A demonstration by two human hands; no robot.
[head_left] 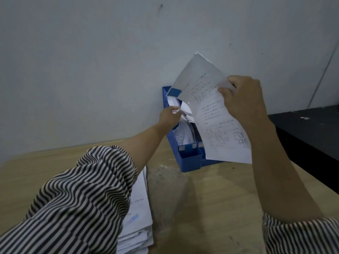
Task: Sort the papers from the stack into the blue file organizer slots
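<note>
On the wooden desk the stack [139,222] lies at left. Behind it, the left hand [169,114] pinches papers already filed in the blue file organizer [189,160], perhaps parting them. At right, the right hand [244,98] grips a loose sheet [211,110] by one edge; it may bend, miss the slot, or crumple.

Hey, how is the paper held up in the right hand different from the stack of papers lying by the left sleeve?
The held paper is up in the air and tilted, pinched by the right hand in front of the blue file organizer; the stack of papers lies flat on the table. The held paper is only a sheet or two; the stack is thick. The held paper shows fully; the sleeve partly hides the stack. Both are white and printed.
</note>
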